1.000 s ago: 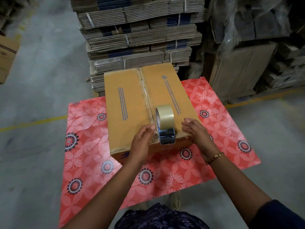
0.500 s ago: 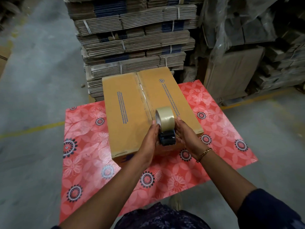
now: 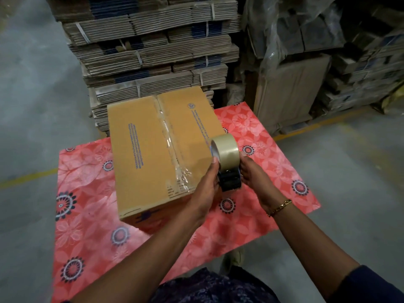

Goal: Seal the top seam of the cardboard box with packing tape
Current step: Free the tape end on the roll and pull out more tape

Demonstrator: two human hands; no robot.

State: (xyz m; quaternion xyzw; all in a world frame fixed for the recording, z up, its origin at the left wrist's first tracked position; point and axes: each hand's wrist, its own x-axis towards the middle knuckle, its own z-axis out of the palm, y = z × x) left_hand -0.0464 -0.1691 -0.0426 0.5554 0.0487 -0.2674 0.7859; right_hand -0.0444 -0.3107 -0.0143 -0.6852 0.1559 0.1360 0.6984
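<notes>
A closed brown cardboard box (image 3: 140,154) with blue print sits on a table covered by a red flowered cloth (image 3: 87,215). A strip of clear tape (image 3: 168,138) runs along its top middle seam and folds over the near edge. A tape dispenser (image 3: 227,167) with a pale tape roll and dark body is held at the box's near right corner, off the seam. My left hand (image 3: 207,184) grips its left side and my right hand (image 3: 253,173) grips its right side.
Tall stacks of strapped flat cardboard (image 3: 153,51) stand right behind the table. Plastic-wrapped goods and a leaning board (image 3: 290,90) stand at the back right. Grey concrete floor with a yellow line (image 3: 26,178) surrounds the table.
Both hands closed on the dispenser, then carried it from the near end of the seam to the right, off the box's corner. The taped seam is now uncovered.
</notes>
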